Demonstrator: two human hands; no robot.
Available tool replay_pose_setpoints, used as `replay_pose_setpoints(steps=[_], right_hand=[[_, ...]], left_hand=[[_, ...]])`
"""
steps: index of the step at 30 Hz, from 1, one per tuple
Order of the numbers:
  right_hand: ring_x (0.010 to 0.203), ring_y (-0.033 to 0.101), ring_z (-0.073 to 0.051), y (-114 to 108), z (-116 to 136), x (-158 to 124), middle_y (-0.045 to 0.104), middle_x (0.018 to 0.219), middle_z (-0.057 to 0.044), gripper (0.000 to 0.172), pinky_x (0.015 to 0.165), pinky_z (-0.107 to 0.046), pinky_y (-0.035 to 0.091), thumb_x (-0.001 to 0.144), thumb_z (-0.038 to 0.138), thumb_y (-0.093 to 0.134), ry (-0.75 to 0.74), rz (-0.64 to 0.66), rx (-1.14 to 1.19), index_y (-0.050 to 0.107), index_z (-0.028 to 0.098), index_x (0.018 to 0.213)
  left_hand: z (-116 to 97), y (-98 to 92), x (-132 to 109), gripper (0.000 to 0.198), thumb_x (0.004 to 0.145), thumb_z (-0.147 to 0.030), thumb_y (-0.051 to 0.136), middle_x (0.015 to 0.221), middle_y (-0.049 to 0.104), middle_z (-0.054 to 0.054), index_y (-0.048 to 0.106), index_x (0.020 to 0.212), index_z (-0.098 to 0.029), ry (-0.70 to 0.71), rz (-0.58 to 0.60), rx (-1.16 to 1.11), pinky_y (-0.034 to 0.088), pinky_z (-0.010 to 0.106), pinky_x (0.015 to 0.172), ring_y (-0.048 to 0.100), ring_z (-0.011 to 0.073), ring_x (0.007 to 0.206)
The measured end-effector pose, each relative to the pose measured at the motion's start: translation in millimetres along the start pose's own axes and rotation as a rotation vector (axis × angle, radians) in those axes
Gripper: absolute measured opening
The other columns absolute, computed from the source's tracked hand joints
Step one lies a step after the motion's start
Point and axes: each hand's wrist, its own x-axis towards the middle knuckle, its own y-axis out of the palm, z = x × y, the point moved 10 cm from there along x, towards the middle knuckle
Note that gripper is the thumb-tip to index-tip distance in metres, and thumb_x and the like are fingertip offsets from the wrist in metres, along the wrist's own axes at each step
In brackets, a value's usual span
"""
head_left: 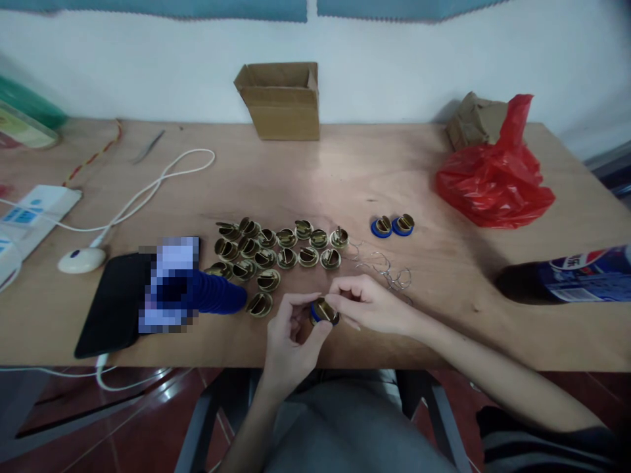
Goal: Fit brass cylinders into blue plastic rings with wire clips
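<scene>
Near the table's front edge, my left hand [294,338] grips a round brass-coloured metal piece [324,310] with a blue ring round it, thumb and fingers on opposite sides. My right hand [362,303] is pinched closed at the upper right rim of that piece; whatever its fingertips hold is too small to make out. Rows of similar brass pieces [286,258] without blue rings lie to the left. A stack of blue rings [219,293] lies on its side beside them. Thin silver wire rings [398,278] lie beyond my right hand. Farther back sit two blue-ringed pieces [403,225].
At the left are a black phone [111,305], a white cable [148,190] and a power strip [46,213]. A cardboard box [286,108] stands against the wall. To the right are a red plastic bag [495,187] and a Pepsi bottle [566,276] lying down.
</scene>
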Motion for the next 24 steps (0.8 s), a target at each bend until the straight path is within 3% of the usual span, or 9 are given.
replay_pose_setpoints(steps=[15,24], right_hand=[[0.041,0.044,-0.007,0.2,-6.1,0.6,0.049,0.047,0.008,0.029,0.045,-0.019,0.032,0.097,0.032,0.056,0.015,-0.026,-0.021,0.056,0.019,0.071],[0.046,0.042,-0.008,-2.8,0.7,0.4,0.048,0.051,0.008,0.029,0.047,-0.021,0.031,0.099,0.034,0.054,-0.038,-0.060,-0.079,0.055,0.019,0.074]], left_hand=[[8.4,5.7,4.7,0.019,0.090,-0.029,0.074,0.097,0.078,0.007,0.067,0.105,-0.019,-0.093,0.075,-0.195,0.062,0.023,0.080,0.077,0.0161,0.090],[1.8,6.2,6.2,0.024,0.089,-0.016,0.072,0.105,0.079,0.005,0.068,0.111,-0.022,-0.057,0.086,-0.215,0.060,0.018,0.084,0.077,0.0134,0.097]])
